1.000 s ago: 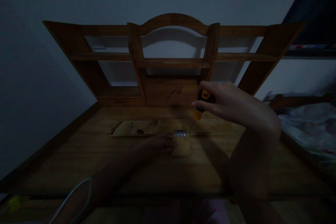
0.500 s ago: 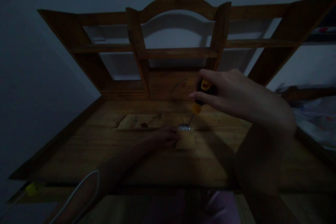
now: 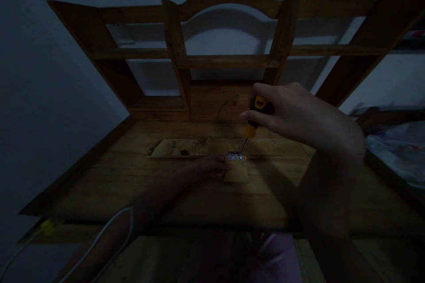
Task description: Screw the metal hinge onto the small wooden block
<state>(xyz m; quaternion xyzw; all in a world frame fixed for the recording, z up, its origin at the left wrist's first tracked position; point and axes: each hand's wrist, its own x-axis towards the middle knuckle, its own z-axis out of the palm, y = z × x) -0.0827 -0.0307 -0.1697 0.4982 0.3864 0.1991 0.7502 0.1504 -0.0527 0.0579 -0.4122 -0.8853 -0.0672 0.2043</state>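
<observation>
My right hand (image 3: 282, 108) is closed around the yellow and black handle of a screwdriver (image 3: 250, 131). The screwdriver's thin shaft slants down to the right end of a small metal hinge (image 3: 235, 155). That hinge lies at the far edge of a small square wooden block (image 3: 236, 171) on the desk. My left hand (image 3: 212, 166) rests low on the desk, its fingers pressed against the left edge of the block. Behind the hinge runs a long wooden board (image 3: 179, 147) with a rough, dark-marked left end. Dim light hides any screw at the tip.
A wooden desk (image 3: 109, 181) carries a shelf unit (image 3: 229, 61) along its back. Clear plastic bags (image 3: 395, 152) lie at the right. A white cable (image 3: 113, 219) loops over my left forearm, near a yellow item (image 3: 48, 227) at the desk's front left edge.
The view has shifted slightly, so the desk and shelf appear a little higher. Both hands keep their places at the block and hinge, the screwdriver still in my right hand.
</observation>
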